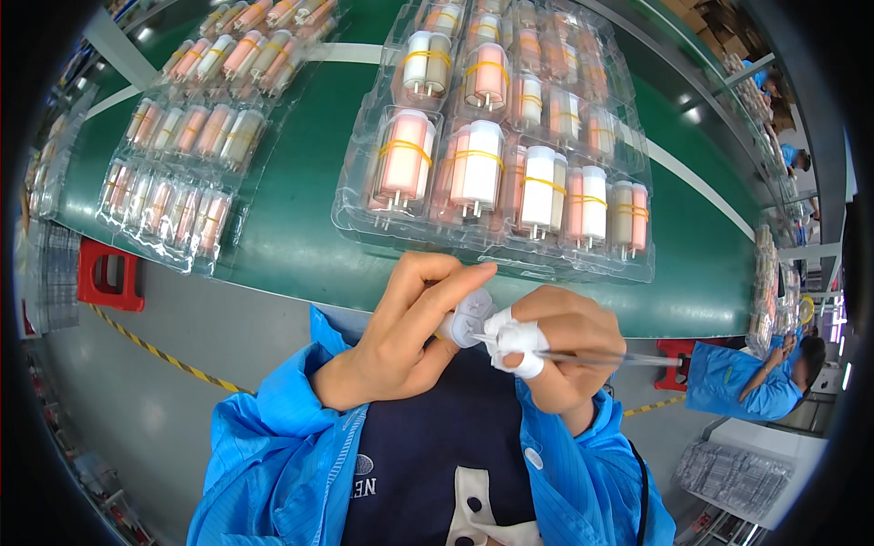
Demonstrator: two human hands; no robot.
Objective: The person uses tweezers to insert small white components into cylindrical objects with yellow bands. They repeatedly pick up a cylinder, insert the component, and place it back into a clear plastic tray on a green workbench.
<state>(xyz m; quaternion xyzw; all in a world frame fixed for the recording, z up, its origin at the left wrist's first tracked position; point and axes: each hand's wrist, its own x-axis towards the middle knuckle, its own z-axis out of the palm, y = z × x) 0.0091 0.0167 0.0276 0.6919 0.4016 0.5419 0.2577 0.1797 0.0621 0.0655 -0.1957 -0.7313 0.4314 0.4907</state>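
Note:
In front of my chest, my left hand [387, 341] grips a bundle of tubes [466, 320] by its sides, with the pale translucent ends facing my right hand. A bit of yellow band shows at the bundle's edge; the rest is hidden by my fingers. My right hand [575, 350] is closed around a thin metal tool [628, 358], smeared by motion, perhaps tweezers. Its tip meets or nearly meets the bundle's end. White tape wraps the thumb and a finger of that hand. Just beyond both hands is a clear plastic tray [583, 267] holding similar banded bundles, pink, white and grey.
The green worktable [291, 264] runs across ahead of me. More bundles in clear trays [137, 229] lie to the left. A red stool [109, 276] stands on the floor at left. At far right another person in blue [751, 382] sits near stacked trays [733, 478].

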